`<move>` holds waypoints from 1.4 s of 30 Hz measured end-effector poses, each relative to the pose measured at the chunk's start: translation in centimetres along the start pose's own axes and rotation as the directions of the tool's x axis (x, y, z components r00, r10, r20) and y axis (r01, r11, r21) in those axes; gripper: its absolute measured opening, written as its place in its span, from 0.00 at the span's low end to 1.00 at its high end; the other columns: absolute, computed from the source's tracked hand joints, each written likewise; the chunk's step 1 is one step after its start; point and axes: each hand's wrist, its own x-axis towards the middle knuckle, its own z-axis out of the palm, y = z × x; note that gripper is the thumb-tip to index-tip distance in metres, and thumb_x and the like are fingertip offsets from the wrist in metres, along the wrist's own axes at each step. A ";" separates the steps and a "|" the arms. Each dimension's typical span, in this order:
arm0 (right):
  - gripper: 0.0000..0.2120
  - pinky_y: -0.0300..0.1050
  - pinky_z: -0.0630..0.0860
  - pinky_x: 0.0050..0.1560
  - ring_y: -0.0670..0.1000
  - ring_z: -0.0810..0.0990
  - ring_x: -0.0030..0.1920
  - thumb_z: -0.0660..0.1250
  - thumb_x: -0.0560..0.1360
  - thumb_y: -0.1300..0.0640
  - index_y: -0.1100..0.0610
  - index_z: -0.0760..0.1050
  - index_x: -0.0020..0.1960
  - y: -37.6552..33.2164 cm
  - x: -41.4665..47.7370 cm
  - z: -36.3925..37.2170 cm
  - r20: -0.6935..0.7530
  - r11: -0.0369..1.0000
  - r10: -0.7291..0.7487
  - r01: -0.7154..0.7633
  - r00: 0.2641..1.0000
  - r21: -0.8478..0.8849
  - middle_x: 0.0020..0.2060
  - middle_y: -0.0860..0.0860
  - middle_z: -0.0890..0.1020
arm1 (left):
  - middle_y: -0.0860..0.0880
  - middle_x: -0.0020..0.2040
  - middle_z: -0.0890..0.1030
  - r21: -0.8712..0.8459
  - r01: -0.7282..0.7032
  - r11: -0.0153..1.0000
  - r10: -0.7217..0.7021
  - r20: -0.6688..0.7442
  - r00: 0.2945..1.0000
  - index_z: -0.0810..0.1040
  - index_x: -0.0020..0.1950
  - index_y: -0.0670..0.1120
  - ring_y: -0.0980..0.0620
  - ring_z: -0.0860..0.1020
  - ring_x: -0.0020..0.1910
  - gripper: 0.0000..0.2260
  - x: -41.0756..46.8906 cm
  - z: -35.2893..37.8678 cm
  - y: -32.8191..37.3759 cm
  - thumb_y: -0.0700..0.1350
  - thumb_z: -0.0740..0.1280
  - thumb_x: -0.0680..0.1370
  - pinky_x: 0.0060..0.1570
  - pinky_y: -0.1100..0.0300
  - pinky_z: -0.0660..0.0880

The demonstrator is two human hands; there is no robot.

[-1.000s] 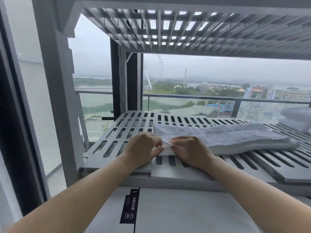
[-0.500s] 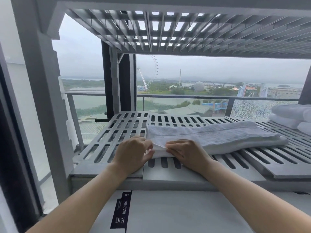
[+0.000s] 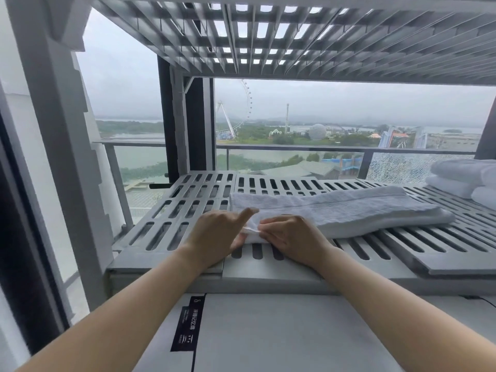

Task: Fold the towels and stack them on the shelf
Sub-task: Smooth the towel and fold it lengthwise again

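- The folded white towel [image 3: 335, 210] lies flat on the slatted shelf [image 3: 188, 210], near its front edge, and reaches toward the right.
- The left hand [image 3: 217, 234] holds the towel's front left corner, thumb below it and index finger stretched over it.
- The right hand [image 3: 290, 237] pinches the same corner with curled fingers.
- A stack of folded towels [image 3: 461, 181] sits at the shelf's right edge.

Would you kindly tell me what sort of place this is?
Likely a high-rise hotel or apartment room: a grey slatted shelf, a balcony railing and Ferris wheel outside, folded white towels stacked at right.
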 end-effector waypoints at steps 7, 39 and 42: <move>0.15 0.52 0.76 0.53 0.55 0.80 0.55 0.60 0.74 0.64 0.56 0.78 0.57 1.4 0.1 -0.5 0.113 0.962 0.166 -0.135 0.980 -0.236 0.55 0.53 0.82 | 0.53 0.44 0.81 0.095 -0.012 0.995 0.003 0.098 0.995 0.77 0.53 0.49 0.53 0.81 0.41 0.08 -0.4 0.3 -0.2 0.42 0.59 0.80 0.40 0.64 0.75; 0.16 0.40 0.70 0.55 0.55 0.78 0.57 0.58 0.74 0.62 0.57 0.76 0.61 15.4 -4.8 -13.5 0.339 0.935 0.233 -0.113 0.911 -0.337 0.57 0.55 0.81 | 0.49 0.47 0.82 0.064 0.118 0.991 -0.124 0.108 0.986 0.76 0.52 0.49 0.49 0.80 0.45 0.08 14.9 6.9 15.4 0.47 0.59 0.79 0.42 0.56 0.77; 0.15 0.45 0.75 0.53 0.56 0.80 0.53 0.59 0.74 0.62 0.56 0.78 0.57 17.3 -5.6 -14.8 0.313 0.959 0.140 -0.050 0.939 -0.278 0.52 0.55 0.83 | 0.50 0.46 0.82 0.037 0.151 0.988 -0.153 0.049 0.987 0.77 0.54 0.51 0.49 0.80 0.43 0.10 16.8 7.8 17.7 0.49 0.57 0.79 0.40 0.58 0.73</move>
